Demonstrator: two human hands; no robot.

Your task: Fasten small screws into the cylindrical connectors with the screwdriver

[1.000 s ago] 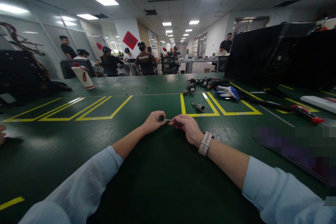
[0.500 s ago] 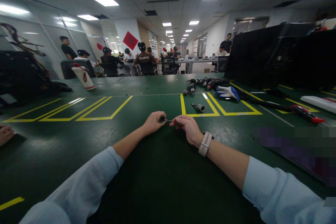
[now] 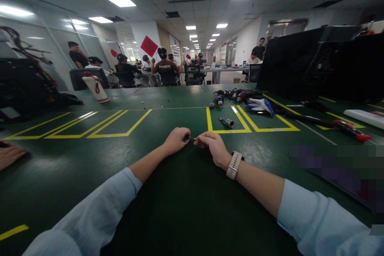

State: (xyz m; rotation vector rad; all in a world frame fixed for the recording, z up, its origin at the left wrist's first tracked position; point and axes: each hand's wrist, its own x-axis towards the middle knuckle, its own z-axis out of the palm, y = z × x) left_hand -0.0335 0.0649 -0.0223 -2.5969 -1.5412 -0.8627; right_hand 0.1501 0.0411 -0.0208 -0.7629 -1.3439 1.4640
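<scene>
My left hand [image 3: 175, 141] is closed round a small metal cylindrical part [image 3: 186, 137], whose dark, open round end faces me. Opposite it, my right hand [image 3: 214, 146] pinches a thin metal rod [image 3: 192, 139] between thumb and fingers; its tip reaches to the edge of the part. Most of the rod is hidden by the fingers, so its kind does not show. Just beyond my hands, a similar metal socket-like piece with a pointed shaft [image 3: 226, 122] lies inside a yellow tape outline.
On the green table [image 3: 168, 208], a corded tool [image 3: 218, 101], a blue-and-white glove [image 3: 261, 106] and a red-and-black handle [image 3: 351, 130] lie at right. A white cup [image 3: 96, 89] stands at back left. Another person's hand [image 3: 10, 156] rests at the left edge.
The cylindrical part has turned slightly in my left hand and shifted a little right. The other person's hand at the left edge has come further into view.
</scene>
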